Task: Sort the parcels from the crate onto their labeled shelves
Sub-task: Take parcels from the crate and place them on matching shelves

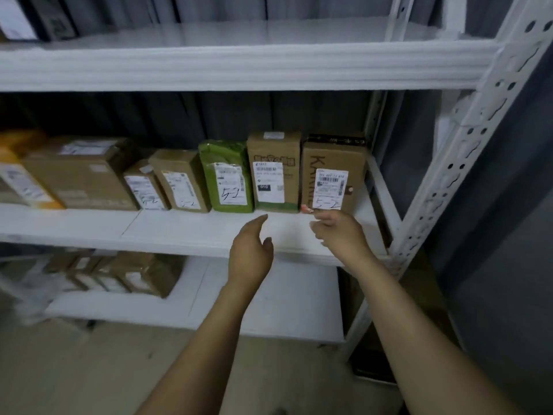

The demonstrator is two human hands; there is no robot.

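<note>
A row of parcels stands on the middle shelf (179,232) of a white metal rack. At its right end is a brown box (332,163) with a white label marked 5-2. To its left stand a tall brown box (273,151) and a green parcel (226,157), also marked 5-2. My right hand (338,232) hovers just in front of the right-end box, fingers loosely curled, holding nothing. My left hand (251,250) is held out over the shelf's front edge with relaxed fingers, empty. The crate is out of view.
Further left on the same shelf stand several more brown boxes (80,175) and a yellow parcel (18,175). The lower shelf (269,301) holds several small boxes (140,274) at left. The upper shelf (239,67) carries dark items far left. A perforated upright (466,151) bounds the right side.
</note>
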